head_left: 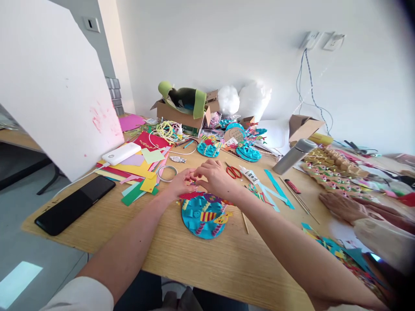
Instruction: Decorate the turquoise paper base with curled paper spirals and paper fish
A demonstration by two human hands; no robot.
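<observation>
Both my hands meet above the far edge of a round blue paper craft (202, 216), which carries curled paper strips, a red-and-yellow striped fish (208, 216) and a yellow fish (223, 218). My left hand (181, 185) has its fingertips drawn together beside red paper at the craft's top edge. Bent over from the right, my right hand (216, 178) brings its closed fingers close to the left fingertips. Whatever lies between the fingers is too small or hidden to name. A roll of tape (167, 173) lies just left of my left hand, and red-handled scissors (234, 172) lie beyond my right.
At left are a black phone (76, 205), a white power bank (121, 153) and coloured paper. A glue tube (249, 174), grey flask (294, 156) and wooden sticks (300, 201) lie at right. Another person's hand (343, 207) rests there. Behind stand more blue crafts (208, 149) and a cardboard box (180, 113).
</observation>
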